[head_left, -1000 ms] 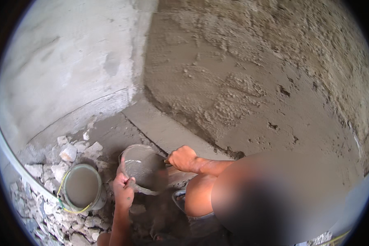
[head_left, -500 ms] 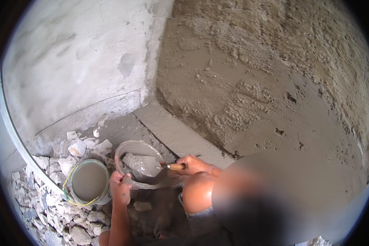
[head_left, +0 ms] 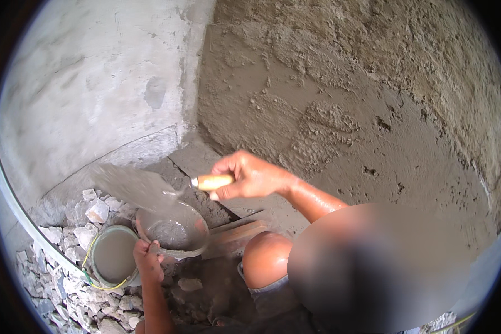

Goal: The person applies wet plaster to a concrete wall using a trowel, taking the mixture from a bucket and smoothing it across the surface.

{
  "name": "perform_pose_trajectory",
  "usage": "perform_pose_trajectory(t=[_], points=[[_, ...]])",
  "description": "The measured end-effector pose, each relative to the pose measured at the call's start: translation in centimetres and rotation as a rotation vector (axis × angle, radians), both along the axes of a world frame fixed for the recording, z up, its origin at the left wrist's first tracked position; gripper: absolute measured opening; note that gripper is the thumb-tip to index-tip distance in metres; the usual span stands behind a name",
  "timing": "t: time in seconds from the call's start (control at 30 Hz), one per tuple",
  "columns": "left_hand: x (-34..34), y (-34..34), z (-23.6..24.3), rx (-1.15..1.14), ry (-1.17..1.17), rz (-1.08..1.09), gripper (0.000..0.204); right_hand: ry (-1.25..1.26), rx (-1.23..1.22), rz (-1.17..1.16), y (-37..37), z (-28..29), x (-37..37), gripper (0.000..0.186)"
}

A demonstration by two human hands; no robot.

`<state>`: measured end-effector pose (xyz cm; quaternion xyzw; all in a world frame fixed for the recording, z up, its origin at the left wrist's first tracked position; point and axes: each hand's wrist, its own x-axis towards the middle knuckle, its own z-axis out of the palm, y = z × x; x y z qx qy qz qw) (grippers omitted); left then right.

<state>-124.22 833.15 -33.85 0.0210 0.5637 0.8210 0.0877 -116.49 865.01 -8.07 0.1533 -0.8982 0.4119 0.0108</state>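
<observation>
My right hand is closed round the wooden handle of a trowel. The trowel's grey blade is raised above a round mortar pan and blurred by motion; wet mortar seems to cover it, though the blur hides how much. With its fingers and thumb, my left hand grips the near left rim of the pan. Some wet grey mortar lies in the bottom of the pan. Left of the pan stands a bucket of murky grey-brown water with a yellow handle.
Broken rubble lies around and below the bucket. A pale plastered wall meets a wall of wet, rough brown mortar in a corner ahead. A wooden board lies right of the pan, beside my knee.
My right hand has lifted the trowel out of the pan, up and forward, its blade now pointing left over the pan's far side. My left hand still holds the rim.
</observation>
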Motion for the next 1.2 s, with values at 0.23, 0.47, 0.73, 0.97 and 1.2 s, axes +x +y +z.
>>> perform_pose_trajectory(t=[0.23, 0.47, 0.73, 0.97, 1.2], points=[[-0.9, 0.3, -0.7, -0.085, 0.000, -0.003, 0.028, 0.049, -0.469, -0.167, 6.3, 5.6, 3.0, 0.026], [-0.7, 2.4, -0.1, -0.034, -0.071, -0.044, 0.024, 0.714, -0.558, -1.170, 18.5, -3.9, 28.9, 0.018], [-0.2, 2.7, -2.9, -0.120, -0.080, -0.133, 0.018, -0.067, 0.264, -1.112, 9.1, -10.1, 22.7, 0.036], [1.8, 3.8, -1.3, -0.214, 0.162, -0.201, 0.023, -0.070, 1.052, -0.238, 2.5, -15.3, 5.5, 0.026], [3.0, 2.3, 0.5, -0.301, 0.242, -0.173, 0.028, -0.202, 0.825, 0.096, 1.1, -20.4, -0.1, 0.020]])
